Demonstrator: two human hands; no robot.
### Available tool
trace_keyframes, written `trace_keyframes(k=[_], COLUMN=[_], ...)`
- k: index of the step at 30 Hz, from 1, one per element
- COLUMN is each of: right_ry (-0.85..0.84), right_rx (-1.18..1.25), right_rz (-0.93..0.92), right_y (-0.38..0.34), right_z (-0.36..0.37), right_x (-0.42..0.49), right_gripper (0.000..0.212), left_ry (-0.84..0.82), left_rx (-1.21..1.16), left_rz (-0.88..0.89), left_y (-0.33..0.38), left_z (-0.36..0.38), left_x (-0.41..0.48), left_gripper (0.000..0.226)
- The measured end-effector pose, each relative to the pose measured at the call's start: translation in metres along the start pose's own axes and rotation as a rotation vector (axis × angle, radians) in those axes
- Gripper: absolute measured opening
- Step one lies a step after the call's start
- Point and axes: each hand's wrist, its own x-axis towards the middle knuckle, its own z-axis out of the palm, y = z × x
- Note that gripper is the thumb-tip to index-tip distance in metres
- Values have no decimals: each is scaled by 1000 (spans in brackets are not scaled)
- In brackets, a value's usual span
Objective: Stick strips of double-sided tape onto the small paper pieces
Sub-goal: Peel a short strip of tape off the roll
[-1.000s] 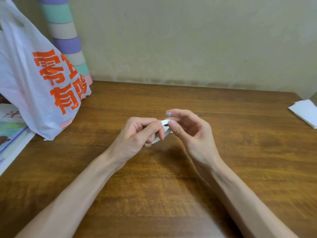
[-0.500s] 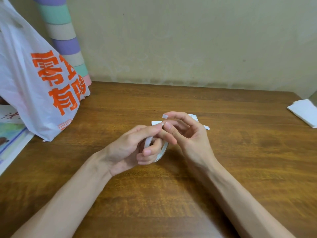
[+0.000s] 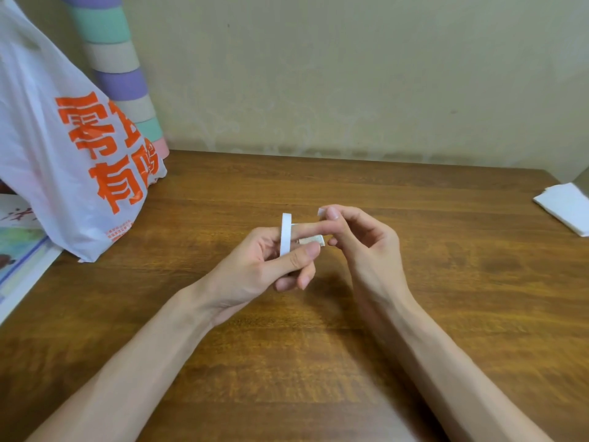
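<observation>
My left hand (image 3: 264,266) holds a thin white roll of double-sided tape (image 3: 285,234) upright above the wooden table (image 3: 350,362). Its thumb presses the roll's near side and its forefinger reaches past the roll to the right. My right hand (image 3: 366,250) is close beside it with curled fingers. The right thumb and forefinger tips meet at the left forefinger's tip. A small folded white paper piece (image 3: 314,240) shows just under that finger, against the right hand's curled fingers. How it is gripped is mostly hidden.
A white plastic bag with orange characters (image 3: 73,161) stands at the left, with a striped pastel cylinder (image 3: 121,74) behind it. Printed sheets (image 3: 19,250) lie at the left edge. A white paper stack (image 3: 564,205) lies at the far right. The wall closes off the back.
The tape roll has turned from lying low in my left fingers to standing upright and edge-on. My left forefinger has stretched out to the right, and both hands have shifted slightly.
</observation>
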Motion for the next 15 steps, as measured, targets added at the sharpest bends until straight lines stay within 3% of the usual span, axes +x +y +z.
trace_keyframes(k=[7, 15], right_ry=[-38, -143], right_rx=[95, 70], right_rz=[82, 94], right_y=[-7, -3], right_z=[3, 8], right_x=[0, -1], right_gripper=[37, 41], left_ry=[511, 694], left_rx=[140, 240], left_rz=[163, 249], left_y=[-13, -12], left_z=[-1, 2], left_x=[7, 8], left_gripper=[14, 11])
